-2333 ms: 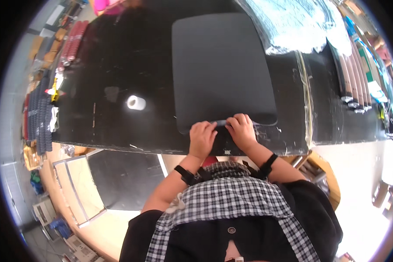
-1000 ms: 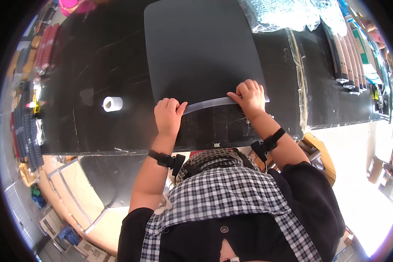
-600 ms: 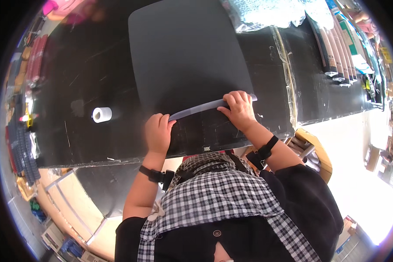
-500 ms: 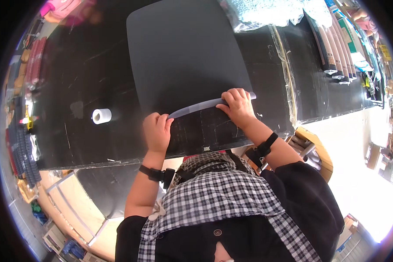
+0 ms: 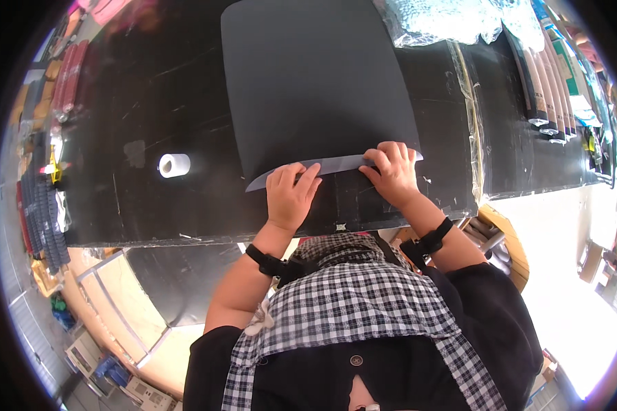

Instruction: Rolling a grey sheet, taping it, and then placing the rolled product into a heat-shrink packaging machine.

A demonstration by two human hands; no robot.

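A large dark grey sheet point(image 5: 315, 82) with rounded far corners lies flat before me. Its near edge is curled up into a narrow fold point(image 5: 337, 164) that shows a lighter blue-grey underside. My left hand point(image 5: 289, 198) has bent fingers on this fold, left of its middle, with the fold's left end sticking out free beside it. Close to the right end of the same edge, my right hand point(image 5: 395, 177) holds the fold, fingers curled over the top and thumb on the near side. The fingertips' undersides are hidden.
A white roll point(image 5: 174, 165) rests on the black table point(image 5: 185, 212) to the left. Clear bubble wrap point(image 5: 452, 20) lies at the back right, with several long wrapped rolls point(image 5: 545, 103) beyond it. Yellowish tape point(image 5: 474, 123) runs along a table seam.
My left hand has slid right along the curled edge, away from its left end. The right hand stays near the right end. The whole view has shifted slightly.
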